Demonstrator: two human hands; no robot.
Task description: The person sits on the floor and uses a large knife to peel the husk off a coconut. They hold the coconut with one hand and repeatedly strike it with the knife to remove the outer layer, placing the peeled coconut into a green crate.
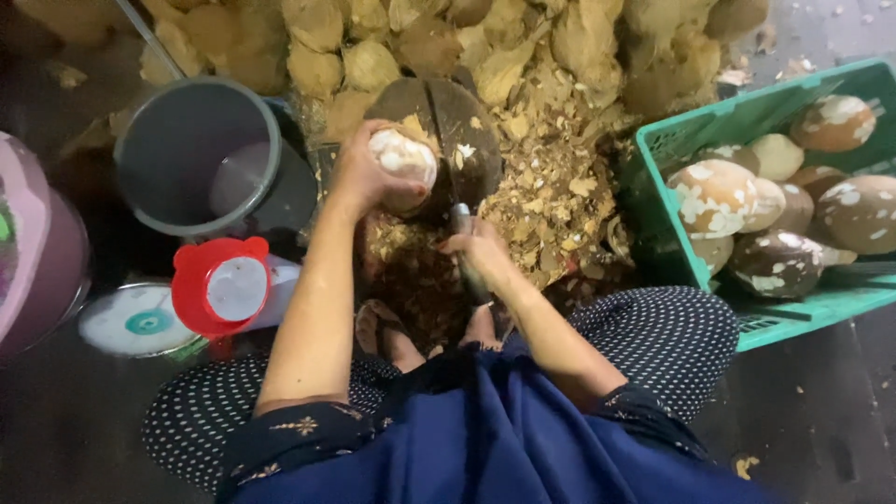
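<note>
Fingers: left fingers (373, 154) curl over the top of a coconut (403, 159), pinching it from the side; right fingers (464, 245) are wrapped tight round a knife (464, 245) handle.
Left hand (359, 173): arm stretched forward, wrist bent down, palm on the nut's left flank.
Right hand (481, 252): forearm angled in from the right, fist low, blade pointing toward the block (its edge is hard to make out).
Coconut: half-peeled, white patches showing, resting on a round wooden block (457, 121).
Shavings (546, 187): brown heap to the right of the block and below it.
Crate (691, 140): green, at right, holding peeled coconuts.
Bucket (191, 154): grey, at left, beside a red lid (224, 285).
Husks (523, 42): piled behind the block.
</note>
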